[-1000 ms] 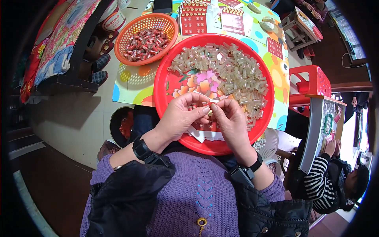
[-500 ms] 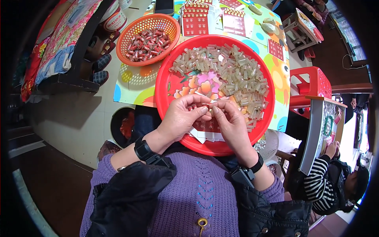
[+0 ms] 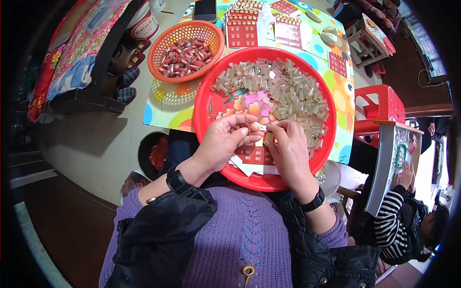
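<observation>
Right over the near rim of the big red tray [image 3: 204, 103], the person's two hands meet, fingertips almost touching. The left hand [image 3: 223, 141] is curled, thumb and forefinger pinched on a small pale tube piece [image 3: 260, 127], while the right hand [image 3: 287, 146] closes its fingertips on the same piece from the other side, seemingly so that each hand steadies what the other is working on. I'd judge they hold it low and close to the tray so anything dropped falls back in.

Beyond the hands, toward the far side of the tray, lies a heap of small translucent tubes [image 3: 283, 91], within easy reach. Under the hands, at the tray's near edge, sits a red card with rows of small dots [image 3: 254, 154], partly covered by the wrists.

Left of the tray stands an orange basket [image 3: 158, 45] of red-and-silver pieces [image 3: 185, 53]. Past the tray's far rim more red cards [image 3: 241, 29] lie on the colourful bench [image 3: 168, 103]. Right of the tray is a red plastic stool [image 3: 379, 103], and further right another person in a striped sleeve [image 3: 391, 221] is busy at a separate board.
</observation>
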The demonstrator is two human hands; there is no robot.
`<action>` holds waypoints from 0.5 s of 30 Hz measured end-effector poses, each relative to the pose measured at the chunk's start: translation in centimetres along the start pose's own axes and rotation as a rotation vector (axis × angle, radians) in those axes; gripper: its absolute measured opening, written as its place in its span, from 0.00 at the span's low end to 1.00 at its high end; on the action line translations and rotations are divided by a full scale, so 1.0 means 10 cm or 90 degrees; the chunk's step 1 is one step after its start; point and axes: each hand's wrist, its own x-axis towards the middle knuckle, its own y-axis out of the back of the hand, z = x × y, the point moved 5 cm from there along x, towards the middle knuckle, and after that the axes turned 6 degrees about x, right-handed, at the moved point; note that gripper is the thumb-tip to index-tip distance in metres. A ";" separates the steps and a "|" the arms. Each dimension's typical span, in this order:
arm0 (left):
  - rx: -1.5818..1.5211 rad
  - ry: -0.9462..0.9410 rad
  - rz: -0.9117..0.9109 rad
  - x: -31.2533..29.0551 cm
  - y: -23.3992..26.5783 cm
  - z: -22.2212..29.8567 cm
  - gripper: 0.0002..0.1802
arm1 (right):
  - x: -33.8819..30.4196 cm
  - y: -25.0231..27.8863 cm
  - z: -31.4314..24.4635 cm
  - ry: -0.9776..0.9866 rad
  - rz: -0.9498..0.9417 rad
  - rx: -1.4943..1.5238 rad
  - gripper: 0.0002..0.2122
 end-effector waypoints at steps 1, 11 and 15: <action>0.003 -0.005 0.003 0.00 0.02 0.03 0.14 | 0.01 0.00 -0.01 -0.002 -0.001 0.004 0.17; 0.185 -0.310 0.135 0.25 0.50 1.25 0.13 | -0.05 -0.02 0.02 0.007 0.023 0.052 0.15; 0.997 -0.719 0.423 0.21 0.53 1.70 0.10 | -0.04 -0.03 -0.03 0.035 0.036 0.052 0.16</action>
